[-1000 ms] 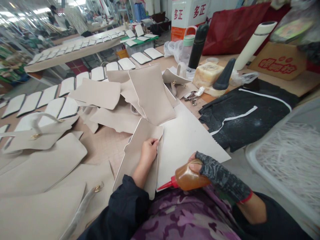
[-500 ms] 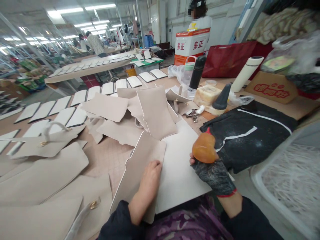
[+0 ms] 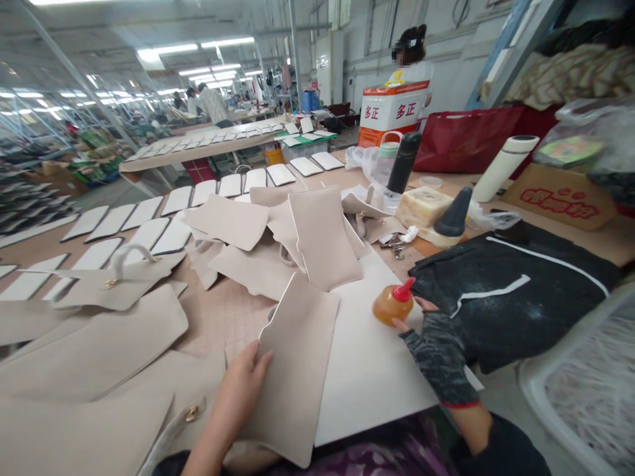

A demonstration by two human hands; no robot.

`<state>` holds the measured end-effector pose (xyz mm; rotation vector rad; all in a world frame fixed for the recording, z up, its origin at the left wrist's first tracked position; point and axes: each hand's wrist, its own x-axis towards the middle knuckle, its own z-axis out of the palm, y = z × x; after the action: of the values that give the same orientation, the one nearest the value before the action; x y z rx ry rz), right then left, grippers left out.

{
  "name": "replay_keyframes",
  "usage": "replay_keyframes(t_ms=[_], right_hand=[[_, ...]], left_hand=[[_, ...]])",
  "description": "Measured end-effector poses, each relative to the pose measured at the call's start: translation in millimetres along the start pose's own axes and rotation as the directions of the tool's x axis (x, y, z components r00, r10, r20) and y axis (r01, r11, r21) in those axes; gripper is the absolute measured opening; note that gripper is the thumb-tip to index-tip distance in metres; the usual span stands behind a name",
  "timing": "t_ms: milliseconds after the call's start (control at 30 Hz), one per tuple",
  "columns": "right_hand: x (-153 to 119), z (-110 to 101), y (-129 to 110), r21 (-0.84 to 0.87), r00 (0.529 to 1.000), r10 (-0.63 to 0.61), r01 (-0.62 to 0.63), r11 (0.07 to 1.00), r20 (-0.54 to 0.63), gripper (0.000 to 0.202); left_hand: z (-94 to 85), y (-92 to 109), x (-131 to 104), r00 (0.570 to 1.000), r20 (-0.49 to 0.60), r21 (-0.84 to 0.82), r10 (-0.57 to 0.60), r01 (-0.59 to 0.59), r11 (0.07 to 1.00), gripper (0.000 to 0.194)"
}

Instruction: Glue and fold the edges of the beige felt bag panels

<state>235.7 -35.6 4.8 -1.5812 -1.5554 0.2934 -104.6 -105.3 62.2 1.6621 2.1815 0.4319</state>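
Note:
My bare left hand (image 3: 245, 377) pinches the left edge of a beige leather panel (image 3: 297, 357), thumb on its face and fingers at the rim. That panel slants over a white board (image 3: 362, 396) at the table's front edge. In a dark fingerless glove with a red cuff, my right hand (image 3: 429, 337) has its thumb and fingers at an amber squeeze bottle (image 3: 389, 307) with a red nozzle. The bottle sits tilted just above or on the board; I cannot tell which. Another beige panel (image 3: 325, 238) leans on a heap behind.
Beige pieces with handles (image 3: 119, 277) cover the left side. White dark-edged pieces (image 3: 143, 211) lie in rows behind. At right are a black cloth (image 3: 546, 304), a dark cone (image 3: 454, 215), bottles (image 3: 503, 168) and a white bin (image 3: 536, 390). A person (image 3: 421, 66) stands beyond.
My left hand has shifted from the panel's right side to its left edge. The bottle, upended in my right hand before, now has its red nozzle up and sits lower over the board.

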Motion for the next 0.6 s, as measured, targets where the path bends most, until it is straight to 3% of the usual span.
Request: replay_keyframes(t_ms=[100,133,200,333,500,600], right_hand=[[-28,4,-27,0.011,0.995,-0.012,0.013,1.0,-0.095,0.029],[-38,11,-38,0.111,0.999,0.019,-0.014,0.994,-0.047,0.025],[-51,31,-61,0.291,0.977,0.113,-0.163,0.943,0.181,0.032],[-49,66,-103,0.474,0.955,0.068,-0.205,0.856,0.29,0.036],[-37,66,-128,0.263,0.991,-0.112,0.088,0.961,0.074,0.034],[-30,62,-126,0.158,0.986,-0.169,0.165,0.973,0.007,0.038]], left_hand=[[-5.3,3,-8,1.0,-0.027,-0.127,0.009,-0.012,0.992,0.03],[-8.5,5,-12,0.998,-0.055,-0.154,0.013,-0.021,0.988,0.031],[-16.3,11,-19,0.995,-0.097,-0.195,0.017,-0.036,0.98,0.034],[-25.0,17,-33,0.987,-0.159,-0.253,0.029,-0.069,0.965,0.039],[-6.6,8,-45,0.943,-0.331,-0.149,0.033,-0.087,0.985,0.03],[5.4,-5,-47,0.899,-0.378,-0.01,0.219,-0.241,0.971,0.024]])
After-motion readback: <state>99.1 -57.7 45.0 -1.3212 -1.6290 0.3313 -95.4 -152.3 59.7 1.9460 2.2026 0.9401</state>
